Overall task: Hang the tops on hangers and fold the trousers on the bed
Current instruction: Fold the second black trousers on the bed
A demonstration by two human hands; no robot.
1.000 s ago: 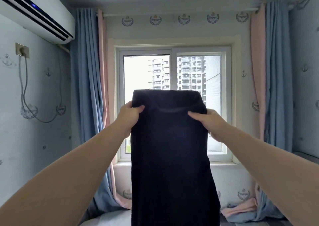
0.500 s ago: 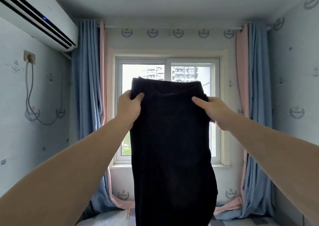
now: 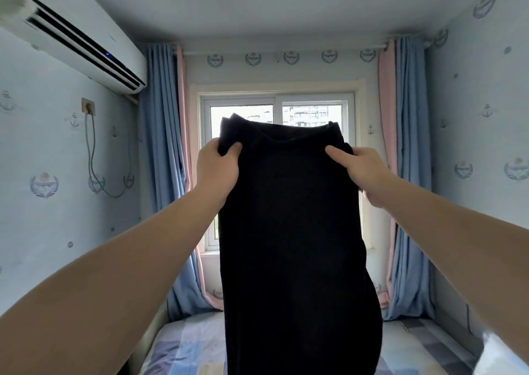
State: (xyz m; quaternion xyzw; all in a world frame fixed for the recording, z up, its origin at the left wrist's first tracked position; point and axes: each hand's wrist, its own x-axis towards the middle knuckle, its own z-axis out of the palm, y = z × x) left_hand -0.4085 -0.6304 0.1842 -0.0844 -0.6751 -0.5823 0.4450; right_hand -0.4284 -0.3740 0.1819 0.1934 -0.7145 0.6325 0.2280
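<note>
Now our left hand (image 3: 217,168) at nine o'clock pinches one waistband corner of the dark trousers (image 3: 292,231); our right hand (image 3: 363,171) at three o'clock clamps the other. They hang unfolded over the bed (image 3: 186,346); folding seems barely begun, and no hangers show.

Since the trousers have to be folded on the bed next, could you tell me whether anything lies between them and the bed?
Nothing visible does. The dark trousers hang from the left hand and right hand above the checked bed, whose visible surface is bare; the part behind the cloth is hidden.
</note>
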